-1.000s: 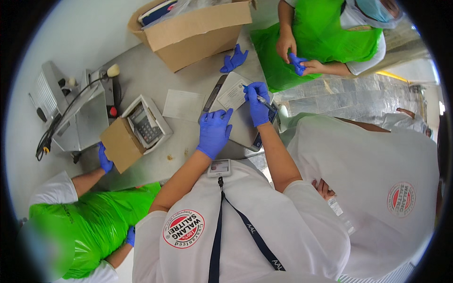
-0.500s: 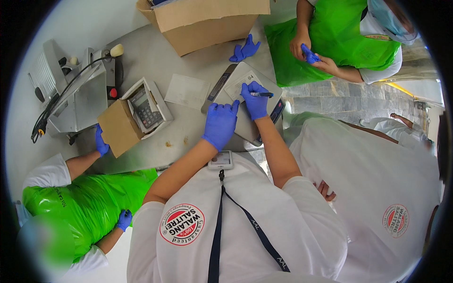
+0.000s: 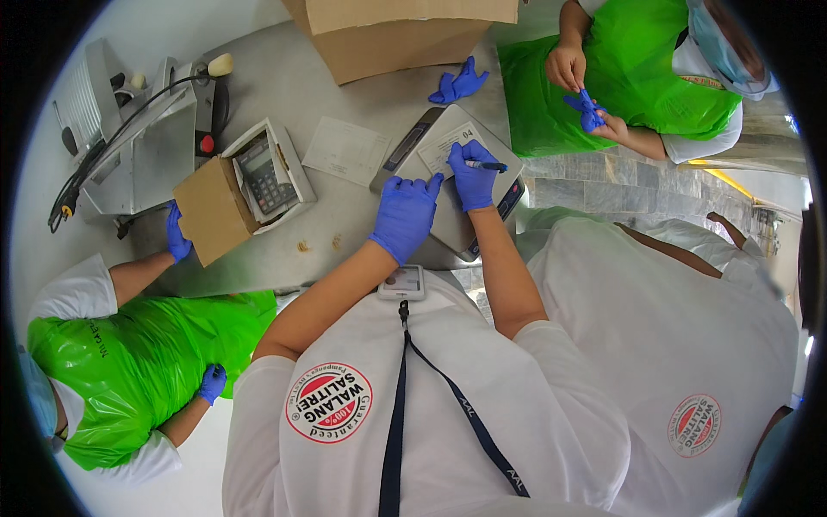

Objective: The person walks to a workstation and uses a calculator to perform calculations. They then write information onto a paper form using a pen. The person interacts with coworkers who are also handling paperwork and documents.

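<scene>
My right hand (image 3: 474, 178), in a blue glove, is closed around a pen (image 3: 485, 165). It rests over a printed paper slip (image 3: 446, 145) lying on a flat grey weighing scale (image 3: 450, 222). Beside it, my blue-gloved left hand (image 3: 403, 217) is closed, fingers curled, at the slip's near-left side. What is under those fingers, if anything, is hidden. Dark panels run along two sides of the scale. A second pale printed sheet (image 3: 346, 150) lies flat on the steel table (image 3: 332, 215), left of the scale.
Left of the sheet, a calculator (image 3: 267, 179) sits in an opened box (image 3: 297, 172). A machine with cables (image 3: 142, 155) stands farther left. A cardboard carton (image 3: 405, 43) and a loose blue glove (image 3: 459, 82) lie at the back. Green-aproned co-workers (image 3: 620, 86) flank the table; another person (image 3: 663, 327) stands right.
The pen and my right hand shift slightly on the slip. At the back right, a co-worker's hands have drawn apart, a blue glove between them. The view has moved slightly.
</scene>
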### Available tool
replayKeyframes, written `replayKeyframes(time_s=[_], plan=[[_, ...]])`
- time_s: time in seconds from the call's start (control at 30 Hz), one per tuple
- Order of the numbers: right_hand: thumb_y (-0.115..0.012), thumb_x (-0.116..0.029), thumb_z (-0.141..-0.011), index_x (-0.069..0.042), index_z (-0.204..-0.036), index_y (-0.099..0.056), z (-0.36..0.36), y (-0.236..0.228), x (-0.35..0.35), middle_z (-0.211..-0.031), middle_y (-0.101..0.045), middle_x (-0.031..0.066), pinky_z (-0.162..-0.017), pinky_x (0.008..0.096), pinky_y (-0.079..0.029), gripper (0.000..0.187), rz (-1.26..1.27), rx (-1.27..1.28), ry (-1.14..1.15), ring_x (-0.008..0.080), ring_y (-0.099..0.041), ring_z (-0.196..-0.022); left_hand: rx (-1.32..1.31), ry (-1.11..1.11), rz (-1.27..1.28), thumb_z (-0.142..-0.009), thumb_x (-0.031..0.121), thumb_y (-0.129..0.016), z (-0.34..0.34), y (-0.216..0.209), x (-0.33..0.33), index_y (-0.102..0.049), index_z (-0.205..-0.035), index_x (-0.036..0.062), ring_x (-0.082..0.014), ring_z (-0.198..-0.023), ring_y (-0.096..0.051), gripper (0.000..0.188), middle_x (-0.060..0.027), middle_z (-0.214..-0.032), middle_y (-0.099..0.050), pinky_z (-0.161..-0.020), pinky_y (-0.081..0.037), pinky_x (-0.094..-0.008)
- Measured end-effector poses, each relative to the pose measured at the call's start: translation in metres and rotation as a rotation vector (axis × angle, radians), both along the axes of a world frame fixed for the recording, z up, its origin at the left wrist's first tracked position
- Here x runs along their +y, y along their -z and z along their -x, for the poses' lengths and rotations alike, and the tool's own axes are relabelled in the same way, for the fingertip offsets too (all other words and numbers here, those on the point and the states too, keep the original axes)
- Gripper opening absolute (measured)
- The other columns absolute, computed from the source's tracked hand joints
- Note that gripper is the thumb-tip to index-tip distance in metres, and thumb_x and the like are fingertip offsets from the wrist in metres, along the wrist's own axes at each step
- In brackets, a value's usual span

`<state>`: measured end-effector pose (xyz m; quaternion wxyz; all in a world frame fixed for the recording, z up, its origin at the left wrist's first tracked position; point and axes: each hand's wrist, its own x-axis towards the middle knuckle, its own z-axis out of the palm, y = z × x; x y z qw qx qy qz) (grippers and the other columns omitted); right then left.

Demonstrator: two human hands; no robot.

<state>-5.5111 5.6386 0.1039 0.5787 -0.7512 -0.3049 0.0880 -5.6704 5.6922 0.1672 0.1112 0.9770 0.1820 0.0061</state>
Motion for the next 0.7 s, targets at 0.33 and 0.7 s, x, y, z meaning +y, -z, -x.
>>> replayKeyframes(time_s=[0.33,0.7], plan=[[-0.067,-0.006,-0.080,-0.005,-0.057,-0.045,-0.0015,-0.0036,0.0036,-0.051,-0.045,0.0047,-0.047,0.0308,-0.034,0.032,-0.030,0.027,0.013,0.0118,-0.040,-0.047,0.012,-0.002,-0.013,-0.083,0.025,-0.062,-0.0032,0.0022,0.0024,-0.048,-0.135,0.0137,-0.0226,-0.086,-0.058,0.055,-0.0076,-0.090,-0.058,-0.092,-0.037,-0.0434],[-0.067,-0.007,-0.082,-0.005,-0.060,-0.049,-0.0022,-0.0030,0.0010,-0.053,-0.047,0.0026,-0.050,0.0282,-0.036,0.029,-0.055,0.120,-0.003,0.0092,-0.043,-0.051,0.025,-0.001,-0.023,-0.083,0.024,-0.062,-0.0018,0.0022,0.0008,-0.049,-0.134,0.0132,-0.0228,-0.087,-0.057,0.054,-0.0075,-0.090,-0.057,-0.092,-0.037,-0.0436]])
